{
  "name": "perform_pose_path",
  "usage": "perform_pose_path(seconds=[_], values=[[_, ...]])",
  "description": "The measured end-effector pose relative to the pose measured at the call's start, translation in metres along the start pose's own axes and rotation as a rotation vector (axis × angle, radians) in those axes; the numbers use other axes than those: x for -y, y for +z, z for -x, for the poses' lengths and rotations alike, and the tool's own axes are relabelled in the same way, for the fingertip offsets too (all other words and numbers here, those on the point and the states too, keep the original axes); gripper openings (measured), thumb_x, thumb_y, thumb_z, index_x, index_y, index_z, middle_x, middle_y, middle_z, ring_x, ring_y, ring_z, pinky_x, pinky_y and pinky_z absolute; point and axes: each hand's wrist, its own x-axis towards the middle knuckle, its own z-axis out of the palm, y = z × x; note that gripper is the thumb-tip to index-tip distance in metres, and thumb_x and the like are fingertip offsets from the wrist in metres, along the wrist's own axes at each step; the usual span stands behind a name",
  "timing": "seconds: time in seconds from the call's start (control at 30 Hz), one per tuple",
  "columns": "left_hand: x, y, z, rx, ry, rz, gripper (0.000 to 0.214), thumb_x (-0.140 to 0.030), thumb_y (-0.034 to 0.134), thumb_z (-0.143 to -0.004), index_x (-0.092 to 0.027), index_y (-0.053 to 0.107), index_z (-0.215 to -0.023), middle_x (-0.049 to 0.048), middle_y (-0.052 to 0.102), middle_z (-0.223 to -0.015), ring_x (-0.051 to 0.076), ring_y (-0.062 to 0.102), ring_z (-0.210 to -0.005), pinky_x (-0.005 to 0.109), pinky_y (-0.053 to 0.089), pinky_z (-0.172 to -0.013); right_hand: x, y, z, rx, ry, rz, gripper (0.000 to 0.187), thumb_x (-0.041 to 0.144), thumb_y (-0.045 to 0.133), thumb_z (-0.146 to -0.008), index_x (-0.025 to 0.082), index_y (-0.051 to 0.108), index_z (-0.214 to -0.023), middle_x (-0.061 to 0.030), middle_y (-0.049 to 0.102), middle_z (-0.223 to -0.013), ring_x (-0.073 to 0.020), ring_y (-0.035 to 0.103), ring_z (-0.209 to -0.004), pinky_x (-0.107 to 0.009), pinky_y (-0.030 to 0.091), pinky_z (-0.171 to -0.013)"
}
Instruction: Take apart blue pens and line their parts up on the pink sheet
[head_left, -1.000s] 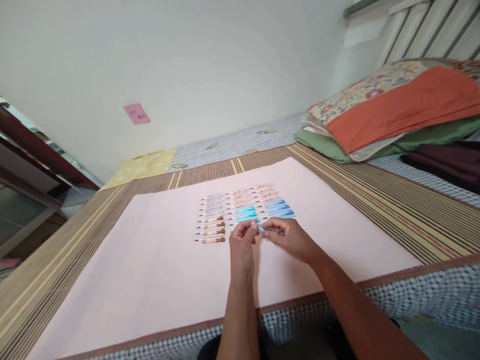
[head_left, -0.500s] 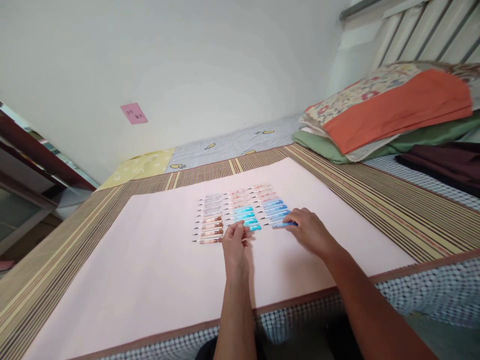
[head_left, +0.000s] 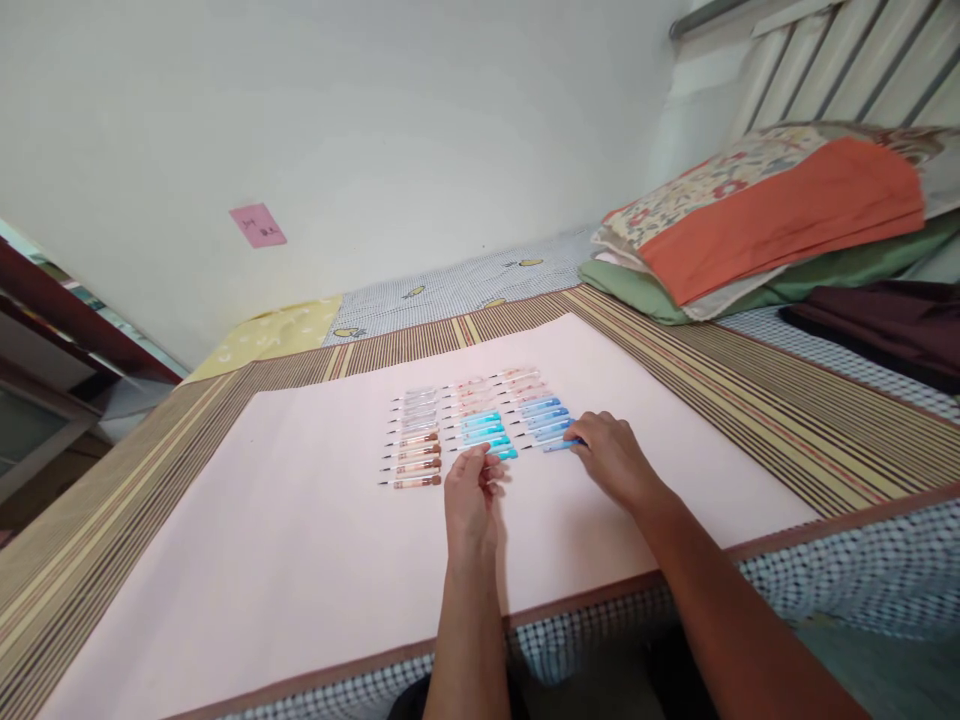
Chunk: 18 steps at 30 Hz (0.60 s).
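Slim pens with dark pointed tips lie in three columns, tips to the left, on a pale pink sheet (head_left: 300, 560). My left hand (head_left: 471, 495) is closed at the tip end of the nearest cyan pen (head_left: 508, 454), its fingers covering that end. To the right, my right hand (head_left: 611, 455) pinches the rear end of the nearest blue pen (head_left: 555, 447), which lies below the other blue pens (head_left: 546, 412). Brown-capped pens (head_left: 420, 465) lie just left of my left hand. Clear pens (head_left: 416, 403) and pinkish pens (head_left: 517, 378) form the far rows.
Under the sheet is a striped mat (head_left: 667, 400) over checked cloth. Folded bedding with an orange band (head_left: 787, 225) and dark cloth (head_left: 885, 325) are piled at the right. A white wall (head_left: 450, 130) with a pink note (head_left: 258, 225) stands behind.
The view has shifted slightly. My left hand has drawn a little away from the brown-capped pens, showing more of the nearest one. My right hand stays at the blue pen, which sits closer to its row.
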Motion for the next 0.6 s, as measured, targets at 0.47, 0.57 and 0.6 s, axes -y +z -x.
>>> perform_pose_path(seconds=[0.47,0.57,0.6], values=[[0.0016,0.0005,0.0007,0.016,-0.019,0.012,0.045,-0.037,0.086,-0.053,-0.012,0.07,-0.085,0.0008,0.066,-0.066,0.007,0.055,-0.052,0.018,0.03,-0.045,0.0012,0.0051,-0.0023,-0.07,-0.008,0.033,0.014,0.011,0.06,-0.09,0.02,0.071,-0.091,-0.007,0.071,-0.1,-0.0242,0.057,-0.094,-0.036,0.034,-0.08],[0.0016,0.0009,0.0007,0.013,-0.024,0.007,0.046,-0.038,0.085,-0.052,-0.011,0.07,-0.086,0.0006,0.066,-0.066,0.007,0.055,-0.051,0.019,0.029,-0.045,0.0025,0.0067,-0.0027,-0.079,0.008,0.04,0.016,0.009,0.059,-0.089,0.019,0.071,-0.09,-0.0068,0.071,-0.1,-0.0243,0.057,-0.095,-0.036,0.034,-0.081],[0.0016,0.001,0.0007,0.011,-0.025,0.006,0.046,-0.038,0.085,-0.052,-0.011,0.07,-0.086,0.0005,0.065,-0.066,0.007,0.055,-0.051,0.019,0.03,-0.046,0.0028,0.0072,-0.0027,-0.083,0.012,0.042,0.017,0.009,0.058,-0.088,0.019,0.07,-0.09,-0.0068,0.071,-0.1,-0.0244,0.056,-0.095,-0.036,0.033,-0.081]])
